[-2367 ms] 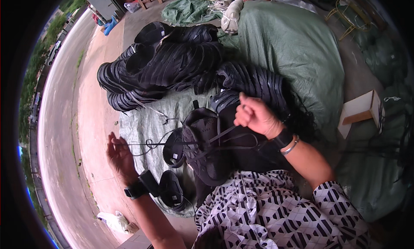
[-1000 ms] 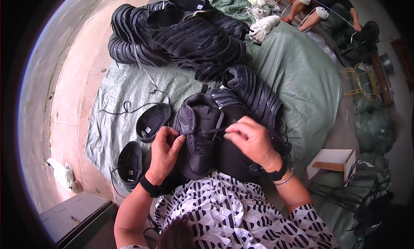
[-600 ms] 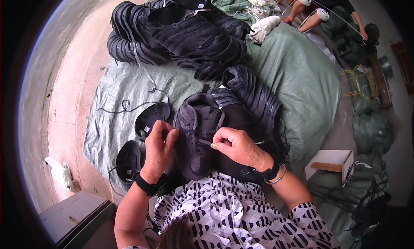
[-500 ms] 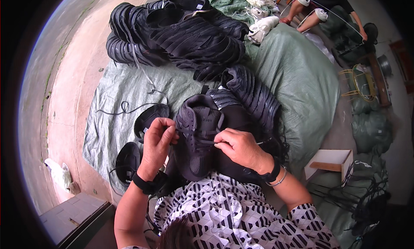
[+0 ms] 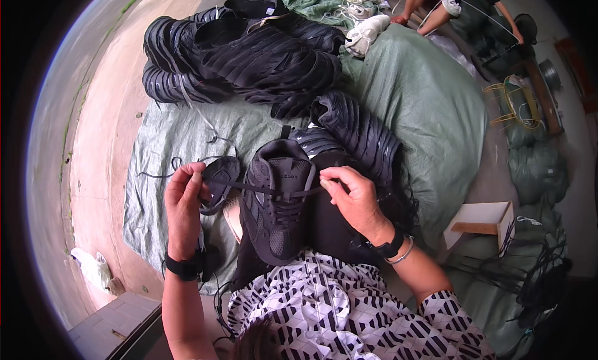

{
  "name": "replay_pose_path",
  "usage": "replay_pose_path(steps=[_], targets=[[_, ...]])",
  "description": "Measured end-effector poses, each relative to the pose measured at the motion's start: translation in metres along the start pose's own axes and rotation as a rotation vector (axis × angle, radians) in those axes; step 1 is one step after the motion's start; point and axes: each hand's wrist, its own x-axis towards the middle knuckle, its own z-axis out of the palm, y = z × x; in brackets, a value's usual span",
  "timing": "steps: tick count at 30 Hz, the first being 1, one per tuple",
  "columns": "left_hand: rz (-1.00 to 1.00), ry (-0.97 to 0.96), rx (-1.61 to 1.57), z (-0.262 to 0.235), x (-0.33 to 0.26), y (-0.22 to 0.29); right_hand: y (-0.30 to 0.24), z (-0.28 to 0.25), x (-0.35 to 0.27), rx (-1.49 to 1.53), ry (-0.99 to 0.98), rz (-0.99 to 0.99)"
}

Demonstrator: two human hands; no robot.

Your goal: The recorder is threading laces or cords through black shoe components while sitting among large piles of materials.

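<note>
A black sneaker (image 5: 272, 226) rests on my lap, toe toward me, its tongue and collar facing away. A flat black shoelace (image 5: 249, 187) stretches across the upper part of the shoe. Its left part is pinched in my left hand (image 5: 185, 201), to the left of the shoe. My right hand (image 5: 354, 201) pinches the lace close to the shoe's right side. Lower down, the lacing (image 5: 285, 212) crosses the tongue in several rows. Behind my left hand lies another black shoe (image 5: 219, 173), partly hidden.
Beyond the sneaker, a large heap of nested black shoe uppers (image 5: 249, 58) covers green sheeting (image 5: 146, 167). A smaller stack (image 5: 361, 132) lies nearer. At right stand a white box (image 5: 483, 226) and a yellow wire stand (image 5: 516, 104). Another person (image 5: 445, 11) sits at far right, handling white things.
My left hand has moved outward to the left, drawing the lace taut across the shoe. My right hand has shifted slightly up and right. The view has shifted a little.
</note>
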Motion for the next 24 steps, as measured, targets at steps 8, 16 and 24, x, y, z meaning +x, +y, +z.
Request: replay_pose_path(steps=[8, 16, 24], targets=[[0.153, -0.013, 0.19, -0.009, -0.001, -0.002, 0.006, -0.022, -0.003, -0.123, -0.181, -0.04], [0.123, -0.14, 0.71, -0.033, -0.011, -0.046, 0.052, -0.071, -0.02, -0.088, 0.051, 0.212], [0.26, -0.16, 0.426, 0.045, -0.025, -0.009, -0.003, -0.024, 0.004, -0.268, 0.004, -0.119]])
